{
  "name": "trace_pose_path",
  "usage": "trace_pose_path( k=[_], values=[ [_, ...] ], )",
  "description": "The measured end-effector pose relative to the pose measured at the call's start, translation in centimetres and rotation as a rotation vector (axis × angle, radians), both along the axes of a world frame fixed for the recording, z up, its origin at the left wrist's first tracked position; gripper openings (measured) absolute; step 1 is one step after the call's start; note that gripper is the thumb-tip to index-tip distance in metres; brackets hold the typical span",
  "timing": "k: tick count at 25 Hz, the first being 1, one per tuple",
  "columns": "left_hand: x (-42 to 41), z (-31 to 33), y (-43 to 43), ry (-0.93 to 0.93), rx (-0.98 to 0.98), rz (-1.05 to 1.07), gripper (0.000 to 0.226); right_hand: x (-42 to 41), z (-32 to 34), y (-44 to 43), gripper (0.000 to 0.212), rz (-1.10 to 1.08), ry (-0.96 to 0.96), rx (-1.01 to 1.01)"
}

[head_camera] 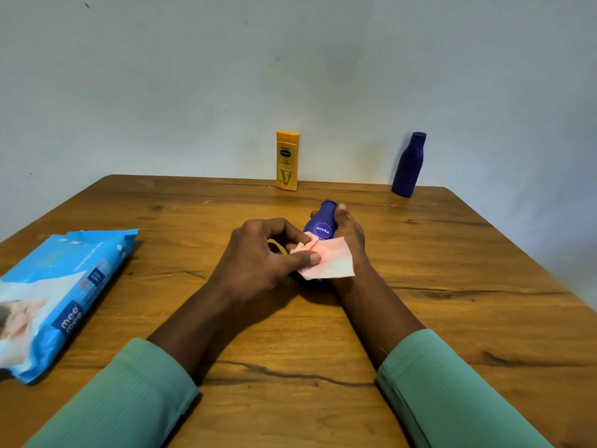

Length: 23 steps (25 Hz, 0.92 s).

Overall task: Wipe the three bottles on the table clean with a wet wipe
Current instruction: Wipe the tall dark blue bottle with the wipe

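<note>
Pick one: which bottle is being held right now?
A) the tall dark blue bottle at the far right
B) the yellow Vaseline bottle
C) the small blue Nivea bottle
C: the right hand grips the Nivea bottle, and the left hand pinches the wet wipe over its lower body.

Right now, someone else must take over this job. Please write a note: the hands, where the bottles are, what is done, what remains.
Left hand pinches the pale pink wet wipe against the small blue Nivea bottle; right hand grips that bottle.
Yellow plastic bottle and tall blue bottle stand upright at the far edge of the wooden table.
Blue wipes pack lies at left.
Done: Nivea bottle being wiped. Left: finish it; whether the other two are wiped cannot be told.
</note>
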<state>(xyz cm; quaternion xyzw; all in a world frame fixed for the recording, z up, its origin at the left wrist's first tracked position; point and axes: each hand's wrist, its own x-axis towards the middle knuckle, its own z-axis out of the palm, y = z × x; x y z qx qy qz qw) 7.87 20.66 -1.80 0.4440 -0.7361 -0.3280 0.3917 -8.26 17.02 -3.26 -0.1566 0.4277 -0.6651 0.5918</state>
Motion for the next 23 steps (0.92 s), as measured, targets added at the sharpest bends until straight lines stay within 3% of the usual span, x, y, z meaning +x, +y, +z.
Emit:
trace_pose_path(
  k=[3, 7, 12, 16, 21, 23],
  values=[
    [-0.4, 0.4, -0.3, 0.168, 0.085, 0.130, 0.028, 0.4, 0.1, 0.7, 0.050, 0.119, -0.035, 0.001],
    [-1.3, 0.7, -1.1, 0.238, 0.087, 0.285, 0.028, 1.7, -0.7, 0.6, 0.036, 0.140, 0.217, -0.143],
    [0.3, 0.8, 0.1, 0.023, 0.227, 0.048, 0.035, 1.1, -0.7, 0.2, 0.026, 0.014, 0.233, -0.212],
    [2.2, 0.8, 2.2, -0.002, 0.368, -0.065, 0.036, 1.2, -0.9, 0.1, 0.025, -0.017, 0.268, -0.233],
    [-0.4, 1.0, 2.9, 0.196, 0.220, 0.161, 0.034, 1.2, -0.1, 0.8, 0.038, 0.155, 0.236, -0.253],
    [-2.0, 1.7, 1.5, 0.295, 0.208, 0.296, 0.029, 1.4, 0.0, 1.4, 0.031, 0.209, 0.233, -0.264]
  ],
)
